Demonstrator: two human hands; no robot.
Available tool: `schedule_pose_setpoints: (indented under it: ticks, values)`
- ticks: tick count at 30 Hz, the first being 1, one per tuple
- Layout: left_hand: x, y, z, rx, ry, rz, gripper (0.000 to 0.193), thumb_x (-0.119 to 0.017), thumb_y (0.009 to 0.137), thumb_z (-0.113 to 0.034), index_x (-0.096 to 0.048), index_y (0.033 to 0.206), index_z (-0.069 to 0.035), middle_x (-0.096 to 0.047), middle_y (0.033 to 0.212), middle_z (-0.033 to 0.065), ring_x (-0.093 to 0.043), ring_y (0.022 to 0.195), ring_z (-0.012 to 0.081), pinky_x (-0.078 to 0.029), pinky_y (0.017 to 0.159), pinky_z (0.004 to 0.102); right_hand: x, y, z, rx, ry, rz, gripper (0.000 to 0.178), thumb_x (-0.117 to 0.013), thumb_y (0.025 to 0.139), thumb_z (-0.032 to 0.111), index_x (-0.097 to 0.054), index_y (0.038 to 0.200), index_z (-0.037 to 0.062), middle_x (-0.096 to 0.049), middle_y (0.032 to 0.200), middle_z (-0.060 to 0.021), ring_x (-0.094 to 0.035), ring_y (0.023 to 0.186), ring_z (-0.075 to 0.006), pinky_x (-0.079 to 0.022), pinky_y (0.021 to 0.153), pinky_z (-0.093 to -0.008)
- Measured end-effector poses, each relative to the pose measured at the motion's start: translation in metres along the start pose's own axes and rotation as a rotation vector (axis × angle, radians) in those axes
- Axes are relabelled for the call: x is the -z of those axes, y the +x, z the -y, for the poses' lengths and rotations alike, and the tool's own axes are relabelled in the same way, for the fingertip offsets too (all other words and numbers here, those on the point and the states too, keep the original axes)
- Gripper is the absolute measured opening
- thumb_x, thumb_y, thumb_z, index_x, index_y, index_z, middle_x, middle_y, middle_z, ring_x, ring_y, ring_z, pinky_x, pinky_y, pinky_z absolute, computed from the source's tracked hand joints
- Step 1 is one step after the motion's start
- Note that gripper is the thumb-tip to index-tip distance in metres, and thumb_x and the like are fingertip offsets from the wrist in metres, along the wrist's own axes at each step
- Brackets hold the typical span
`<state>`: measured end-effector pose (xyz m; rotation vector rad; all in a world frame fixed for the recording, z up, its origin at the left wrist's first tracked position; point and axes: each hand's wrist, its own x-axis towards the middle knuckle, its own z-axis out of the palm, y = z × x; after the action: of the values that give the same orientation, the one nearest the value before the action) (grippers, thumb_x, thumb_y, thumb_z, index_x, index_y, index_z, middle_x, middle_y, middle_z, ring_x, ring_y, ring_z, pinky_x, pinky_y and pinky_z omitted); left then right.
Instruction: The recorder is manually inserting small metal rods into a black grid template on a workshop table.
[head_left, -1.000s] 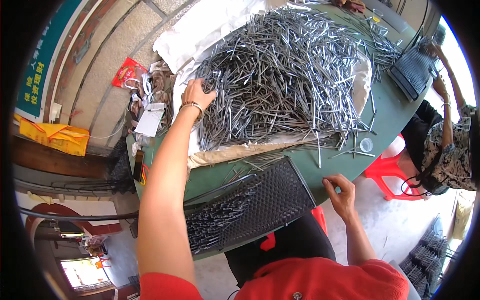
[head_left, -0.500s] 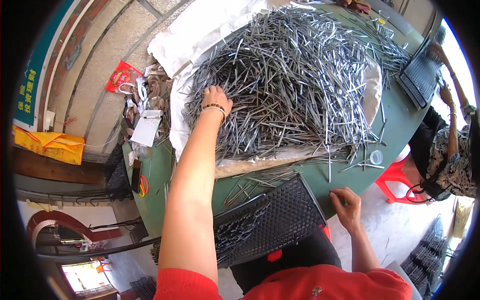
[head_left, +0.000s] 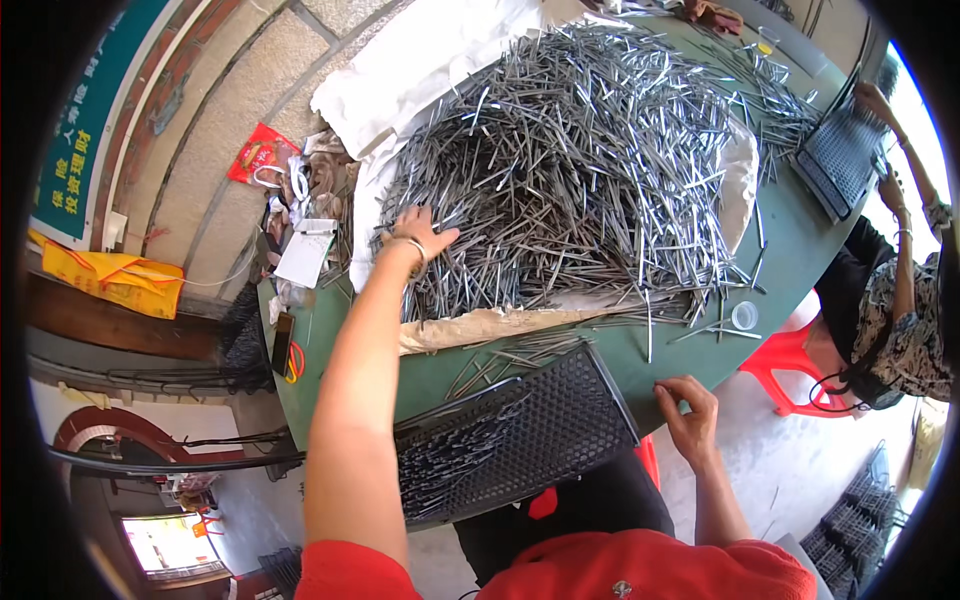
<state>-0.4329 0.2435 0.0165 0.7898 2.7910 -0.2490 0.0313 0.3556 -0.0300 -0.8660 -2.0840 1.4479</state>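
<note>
My left hand (head_left: pixel 420 238) lies on the left slope of a big heap of thin grey metal rods (head_left: pixel 600 150). Its fingers are spread over the rods and the palm faces down. My right hand (head_left: pixel 690 412) is low at the table edge, its thumb and forefinger curled toward each other in a ring; whatever is between their tips, if anything, I cannot make out. Between my arms, a black perforated tray (head_left: pixel 565 415) tilts from the table edge to my lap. Short dark rods (head_left: pixel 450 460) fill holes in its left part; the right part shows bare holes.
White sheeting (head_left: pixel 400 75) lies under and behind the heap on the green table (head_left: pixel 640 355). Loose rods (head_left: pixel 520 352) and a small clear cup (head_left: pixel 744 316) sit in front. At right, a co-worker's hands (head_left: pixel 880 110) hold another tray (head_left: pixel 835 150). A red stool (head_left: pixel 785 365) stands beside the table.
My left hand has shifted down and left on the heap, and its fingers have opened from a curled grasp. My right hand stays near the table edge. The view has tilted slightly.
</note>
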Motion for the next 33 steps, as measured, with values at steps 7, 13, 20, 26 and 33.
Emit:
schedule_pose_setpoints:
  ticks: [7, 13, 20, 26, 33]
  values:
    - [0.042, 0.050, 0.041, 0.166, -0.212, 0.127, 0.084, -0.065, 0.072, -0.048, -0.041, 0.136, 0.001, -0.042, 0.139, 0.0240, -0.043, 0.128, 0.0343, -0.035, 0.106, 0.0420, -0.001, 0.001, 0.001, 0.014, 0.001, -0.007, 0.007, -0.065, 0.081, 0.000, -0.065, 0.087, -0.0018, -0.062, 0.075, -0.0083, -0.056, 0.065, -0.0140, -0.045, 0.061, -0.0263]
    - [0.018, 0.041, -0.001, 0.128, 0.198, 0.220, 0.086, -0.026, 0.086, -0.068, -0.044, 0.133, 0.002, -0.041, 0.141, 0.0200, -0.039, 0.131, 0.0354, -0.025, 0.108, 0.0502, -0.009, 0.002, 0.001, 0.026, -0.037, -0.001, 0.009, -0.067, 0.079, -0.001, -0.066, 0.088, -0.0013, -0.063, 0.077, -0.0090, -0.056, 0.062, -0.0148, -0.045, 0.058, -0.0264]
    - [0.041, 0.058, -0.003, 0.068, 0.074, 0.523, 0.080, -0.037, 0.084, -0.063, -0.052, 0.127, 0.003, -0.051, 0.130, 0.0244, -0.051, 0.119, 0.0369, -0.039, 0.100, 0.0411, -0.010, 0.011, 0.006, 0.004, -0.068, -0.005, 0.008, -0.066, 0.079, -0.002, -0.066, 0.087, -0.0021, -0.063, 0.076, -0.0092, -0.057, 0.064, -0.0147, -0.045, 0.060, -0.0268]
    - [0.037, 0.123, 0.029, 0.226, -0.258, -0.077, 0.088, -0.045, 0.079, -0.065, -0.050, 0.125, 0.009, -0.050, 0.128, 0.0282, -0.051, 0.120, 0.0363, -0.038, 0.100, 0.0411, -0.012, 0.021, 0.007, -0.018, -0.107, -0.004, 0.008, -0.066, 0.078, -0.004, -0.066, 0.086, -0.0026, -0.063, 0.077, -0.0093, -0.059, 0.065, -0.0153, -0.046, 0.060, -0.0271]
    - [0.014, 0.178, -0.014, 0.294, -0.530, 0.199, 0.103, -0.047, 0.075, -0.073, -0.030, 0.141, 0.004, -0.029, 0.147, 0.0215, -0.026, 0.138, 0.0329, -0.022, 0.112, 0.0400, -0.012, 0.027, 0.013, -0.033, -0.181, -0.038, 0.008, -0.065, 0.077, -0.005, -0.065, 0.084, -0.0021, -0.063, 0.078, -0.0098, -0.059, 0.065, -0.0170, -0.046, 0.060, -0.0277]
